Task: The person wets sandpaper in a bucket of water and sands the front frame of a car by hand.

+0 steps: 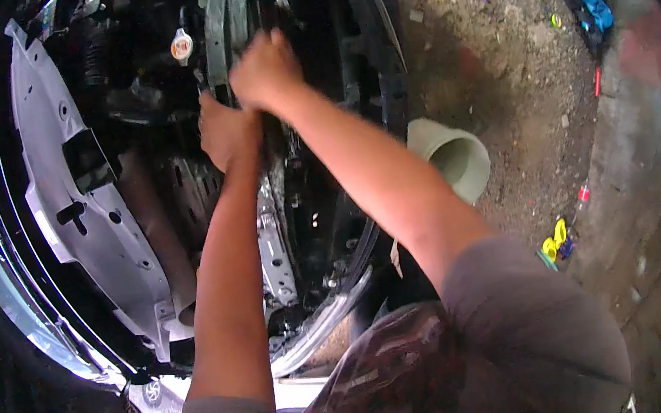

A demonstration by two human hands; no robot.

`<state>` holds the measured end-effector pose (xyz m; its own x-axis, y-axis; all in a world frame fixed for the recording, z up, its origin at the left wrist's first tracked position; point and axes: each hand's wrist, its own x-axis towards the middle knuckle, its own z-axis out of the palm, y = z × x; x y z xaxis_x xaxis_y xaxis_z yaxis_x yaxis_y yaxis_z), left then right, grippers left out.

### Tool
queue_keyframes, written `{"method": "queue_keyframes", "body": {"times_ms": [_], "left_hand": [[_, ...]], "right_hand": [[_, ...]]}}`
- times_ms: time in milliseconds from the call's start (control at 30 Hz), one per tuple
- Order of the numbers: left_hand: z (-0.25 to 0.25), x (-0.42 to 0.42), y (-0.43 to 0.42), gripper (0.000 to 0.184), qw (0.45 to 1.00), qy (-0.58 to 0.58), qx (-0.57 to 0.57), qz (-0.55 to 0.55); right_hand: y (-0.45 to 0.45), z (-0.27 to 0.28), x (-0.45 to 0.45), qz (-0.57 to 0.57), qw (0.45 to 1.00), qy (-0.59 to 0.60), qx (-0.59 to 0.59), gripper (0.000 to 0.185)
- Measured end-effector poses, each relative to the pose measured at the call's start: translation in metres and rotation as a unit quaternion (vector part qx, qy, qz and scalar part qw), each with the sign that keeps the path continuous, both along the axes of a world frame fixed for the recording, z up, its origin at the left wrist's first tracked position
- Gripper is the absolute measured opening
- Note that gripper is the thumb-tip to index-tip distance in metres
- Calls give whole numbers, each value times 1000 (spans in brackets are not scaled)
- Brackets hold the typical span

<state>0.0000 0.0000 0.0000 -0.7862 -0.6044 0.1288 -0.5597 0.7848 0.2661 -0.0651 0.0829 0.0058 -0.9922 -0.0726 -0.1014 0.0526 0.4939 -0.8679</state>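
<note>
Both of my hands reach into the open front of a car, over the metal crossbar (pixel 238 7) of the engine bay. My right hand (pixel 268 70) is closed like a fist beside the crossbar and slightly blurred; what it grips, if anything, is hidden. Just below and left of it, my left hand (pixel 226 128) is curled at the bar's lower end, and its hold is also hidden. An orange and silver radiator cap (pixel 181 47) lies a little up and left of my left hand.
A pale perforated metal panel (pixel 97 223) runs along the left. Below my hands is a bracket with holes (pixel 274 255). On the dirt at right stand a pale bucket (pixel 469 160) on its side, a yellow item (pixel 553 241) and a blue wrapper (pixel 595 7).
</note>
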Motion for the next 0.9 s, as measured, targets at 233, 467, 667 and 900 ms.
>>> {"method": "queue_keyframes", "body": {"times_ms": [233, 467, 667, 900], "left_hand": [[-27, 119, 50, 65, 985, -155, 74, -18], [-34, 125, 44, 71, 990, -138, 36, -25], [-11, 122, 49, 73, 972, -220, 78, -13], [-22, 122, 52, 72, 986, -156, 56, -3]], "right_hand": [[35, -39, 25, 69, 977, -113, 169, 68], [44, -31, 89, 14, 980, -165, 107, 52], [44, -36, 117, -24, 984, -152, 84, 46], [22, -61, 42, 36, 974, -23, 222, 41]]}}
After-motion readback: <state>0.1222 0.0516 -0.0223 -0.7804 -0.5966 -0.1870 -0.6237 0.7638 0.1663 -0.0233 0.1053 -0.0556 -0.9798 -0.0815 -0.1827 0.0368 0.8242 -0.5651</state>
